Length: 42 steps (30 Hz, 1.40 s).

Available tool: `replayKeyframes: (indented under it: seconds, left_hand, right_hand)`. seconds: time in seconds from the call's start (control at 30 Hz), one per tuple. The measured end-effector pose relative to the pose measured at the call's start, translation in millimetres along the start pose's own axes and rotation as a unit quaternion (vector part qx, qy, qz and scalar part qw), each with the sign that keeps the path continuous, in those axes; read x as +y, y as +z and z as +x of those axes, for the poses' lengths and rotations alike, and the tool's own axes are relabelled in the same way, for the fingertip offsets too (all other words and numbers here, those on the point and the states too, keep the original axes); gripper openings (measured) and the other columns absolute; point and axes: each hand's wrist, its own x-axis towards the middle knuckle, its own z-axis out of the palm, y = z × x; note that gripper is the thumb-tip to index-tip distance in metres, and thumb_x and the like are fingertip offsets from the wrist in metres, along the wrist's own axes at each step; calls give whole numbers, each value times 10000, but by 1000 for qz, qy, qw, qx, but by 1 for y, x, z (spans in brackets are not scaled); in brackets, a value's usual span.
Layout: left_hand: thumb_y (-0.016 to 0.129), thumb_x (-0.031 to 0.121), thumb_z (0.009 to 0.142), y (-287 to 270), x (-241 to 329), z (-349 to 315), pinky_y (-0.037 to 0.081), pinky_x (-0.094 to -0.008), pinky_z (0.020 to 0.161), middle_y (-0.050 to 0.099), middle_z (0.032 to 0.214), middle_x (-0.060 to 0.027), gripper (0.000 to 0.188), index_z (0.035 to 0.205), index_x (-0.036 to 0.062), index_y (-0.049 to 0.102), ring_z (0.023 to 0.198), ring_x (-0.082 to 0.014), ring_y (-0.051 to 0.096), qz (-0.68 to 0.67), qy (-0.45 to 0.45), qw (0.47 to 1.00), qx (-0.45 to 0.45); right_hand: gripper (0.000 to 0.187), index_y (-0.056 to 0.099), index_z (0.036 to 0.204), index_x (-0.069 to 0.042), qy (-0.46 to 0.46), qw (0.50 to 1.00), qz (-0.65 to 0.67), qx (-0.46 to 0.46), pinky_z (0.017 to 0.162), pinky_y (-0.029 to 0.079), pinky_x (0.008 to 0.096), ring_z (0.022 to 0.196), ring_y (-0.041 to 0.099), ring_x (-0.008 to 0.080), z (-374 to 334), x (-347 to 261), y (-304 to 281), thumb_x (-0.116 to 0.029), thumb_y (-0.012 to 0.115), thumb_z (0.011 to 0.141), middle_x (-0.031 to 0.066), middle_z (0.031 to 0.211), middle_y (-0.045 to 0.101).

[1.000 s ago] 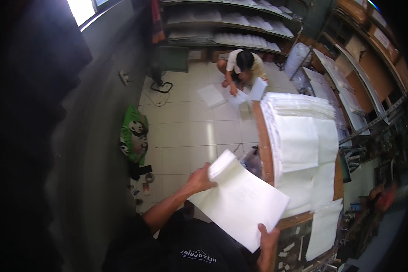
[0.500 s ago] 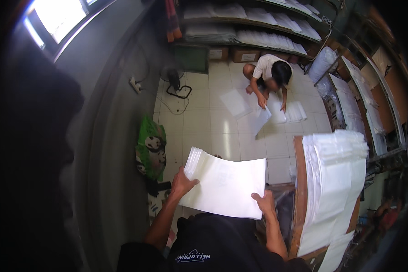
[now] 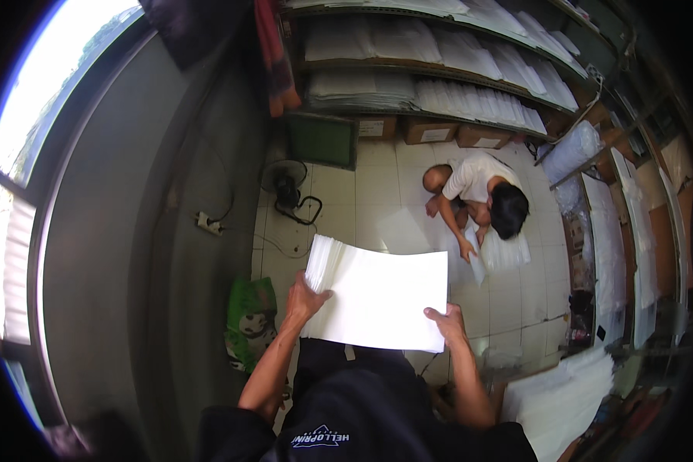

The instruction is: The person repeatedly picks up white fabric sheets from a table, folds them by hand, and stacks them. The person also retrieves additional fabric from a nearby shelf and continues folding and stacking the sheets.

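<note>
A stack of thin white sheets is held out in front of my body, bowed slightly between both hands. My left hand is closed on its left end, the thumb on top, where several layered edges are bunched up. At the right edge my right hand pinches the stack, thumb above and fingers underneath. The fingers below the sheets are mostly hidden. To the right of my right forearm, another pile of white sheets lies on a brown board.
A person squats on the tiled floor, handling white sheets. Shelves with stacked sheets line the back and right. A fan, a green panda-print bag and a power strip are at left.
My view has swung, so the pile on the brown board sits lower in the picture. I still hold the stack in both hands. The squatting person has bent further down.
</note>
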Motion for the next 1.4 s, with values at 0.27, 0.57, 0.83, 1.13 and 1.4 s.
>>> replayKeyframes:
  seconds: [0.27, 0.57, 0.83, 1.13, 1.4]
  left_hand:
    - [865, 282, 620, 3, 105, 266, 501, -395, 932, 619, 1167, -261, 836, 1248, -85, 453, 1054, -343, 634, -48, 68, 995, -51]
    - [874, 301, 620, 54, 201, 655, 483, -382, 959, 604, 1188, -249, 909, 1306, -75, 411, 1102, -329, 609, -59, 75, 993, -70]
    - [888, 392, 591, 46, 253, 893, 437, -387, 1026, 536, 1301, -267, 1079, 1388, -92, 344, 1211, -329, 540, -55, 97, 994, 0]
    - [790, 464, 717, -13, 255, 992, 395, -436, 1061, 529, 1339, -196, 868, 1389, 41, 441, 1234, -353, 512, 114, 218, 947, 206]
    - [763, 450, 747, -26, 237, 1020, 388, -443, 1061, 531, 1336, -193, 819, 1385, 46, 446, 1235, -353, 508, 148, 215, 938, 229]
  right_hand:
    - [296, 677, 1040, 55, -30, 999, 38, 22, 712, 518, 303, 765, 647, 165, 233, -102, 4, -105, 731, 798, 104, 917, 700]
    - [456, 635, 1151, 7, 11, 960, -260, 100, 828, 514, 389, 931, 662, 296, 609, -176, 39, -301, 711, 823, 183, 1042, 688]
    - [269, 643, 1161, -194, -403, 629, -660, 77, 724, 549, 404, 806, 667, 370, 911, -219, 46, -296, 595, 917, 186, 962, 681]
    - [351, 574, 1276, -257, -340, 825, -428, 141, 779, 535, 443, 875, 636, 416, 1011, -338, 123, -282, 552, 927, 217, 1031, 651]
    - [355, 574, 1266, -228, -337, 766, -514, 190, 816, 515, 454, 925, 618, 405, 1028, -357, 148, -289, 567, 916, 207, 1060, 640]
